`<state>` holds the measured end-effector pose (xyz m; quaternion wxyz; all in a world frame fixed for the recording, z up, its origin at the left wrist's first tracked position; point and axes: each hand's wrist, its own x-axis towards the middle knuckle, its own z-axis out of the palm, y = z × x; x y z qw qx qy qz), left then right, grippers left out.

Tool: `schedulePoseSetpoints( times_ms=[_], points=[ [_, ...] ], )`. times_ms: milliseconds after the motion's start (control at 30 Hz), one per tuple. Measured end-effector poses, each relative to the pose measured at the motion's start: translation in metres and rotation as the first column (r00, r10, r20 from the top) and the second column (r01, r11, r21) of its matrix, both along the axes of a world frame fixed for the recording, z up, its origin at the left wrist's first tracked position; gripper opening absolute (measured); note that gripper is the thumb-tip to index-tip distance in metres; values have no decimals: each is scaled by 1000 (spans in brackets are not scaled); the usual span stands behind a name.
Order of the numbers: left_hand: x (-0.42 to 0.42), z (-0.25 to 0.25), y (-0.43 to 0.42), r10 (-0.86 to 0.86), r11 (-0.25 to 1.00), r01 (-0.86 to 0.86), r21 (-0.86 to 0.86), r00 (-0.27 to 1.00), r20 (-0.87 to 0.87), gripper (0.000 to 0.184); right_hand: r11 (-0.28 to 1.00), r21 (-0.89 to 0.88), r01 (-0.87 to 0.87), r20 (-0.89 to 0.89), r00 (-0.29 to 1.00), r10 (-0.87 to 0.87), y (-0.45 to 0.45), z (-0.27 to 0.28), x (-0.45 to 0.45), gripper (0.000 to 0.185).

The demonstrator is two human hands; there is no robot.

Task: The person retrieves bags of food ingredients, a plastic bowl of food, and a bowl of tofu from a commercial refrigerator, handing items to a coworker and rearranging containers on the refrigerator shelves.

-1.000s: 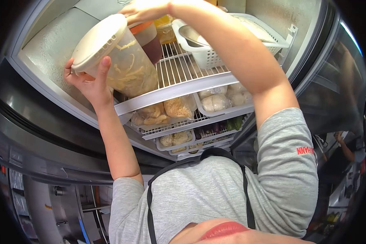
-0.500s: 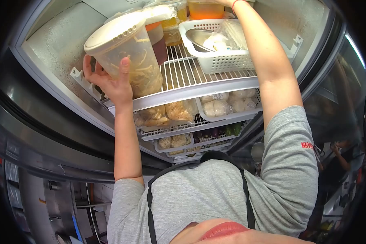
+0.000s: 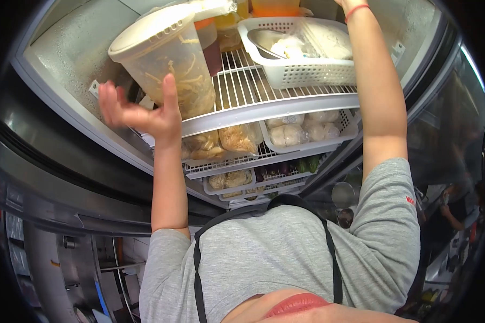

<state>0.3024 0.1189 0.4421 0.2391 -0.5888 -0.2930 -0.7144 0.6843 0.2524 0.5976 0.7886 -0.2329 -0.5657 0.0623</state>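
Note:
My left hand point(image 3: 143, 110) is open, fingers and thumb spread, just in front of a tall translucent pitcher point(image 3: 183, 81) with a white lid. The pitcher stands on the top wire shelf point(image 3: 237, 81) of a fridge and holds pale strips. A white perforated basket point(image 3: 307, 72) on that shelf holds a metal bowl point(image 3: 264, 43) and plastic-wrapped white food point(image 3: 328, 40). My right arm reaches up past the basket's right side. Only a sliver of my right hand point(image 3: 346, 2), above a red wrist band, shows at the top edge; its fingers are cut off.
Behind the pitcher stand a container with dark red contents point(image 3: 210, 56) and an orange one point(image 3: 275, 9). Lower shelves carry bagged food point(image 3: 240, 139), a tray of wrapped white pieces point(image 3: 288, 134) and green vegetables point(image 3: 307, 164). Another person point(image 3: 450, 215) is at the right.
My left hand has come away from the pitcher and moved slightly down and left. My right hand has shifted right, uncovering more of the basket.

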Motion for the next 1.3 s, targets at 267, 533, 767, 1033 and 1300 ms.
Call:
schedulePoseSetpoints(
  times_ms=[267, 533, 767, 1033, 1300],
  points=[
    [83, -21, -83, -570, -617, 707, -346, -98, 816, 88, 995, 16, 94, 62, 994, -95, -215, -78, -49, 25],
    [144, -79, -101, -115, -919, 393, -33, -188, 975, 82, 997, -81, -6, 325, 945, 32, -283, -191, -46, 16],
    [133, -128, -70, -261, -753, 620, -222, 28, 965, 62, 777, -381, -501, -418, 843, 339, -299, -281, -22, 50],
    [121, -142, -72, -268, -657, 679, -327, 196, 943, 67, 462, -523, -716, -680, 677, 280, -305, -327, -53, 59],
    [106, -116, -70, -233, -676, 678, -287, 173, 957, 92, 341, -593, -729, -721, 670, 180, -274, -335, -41, 47]
  ],
)
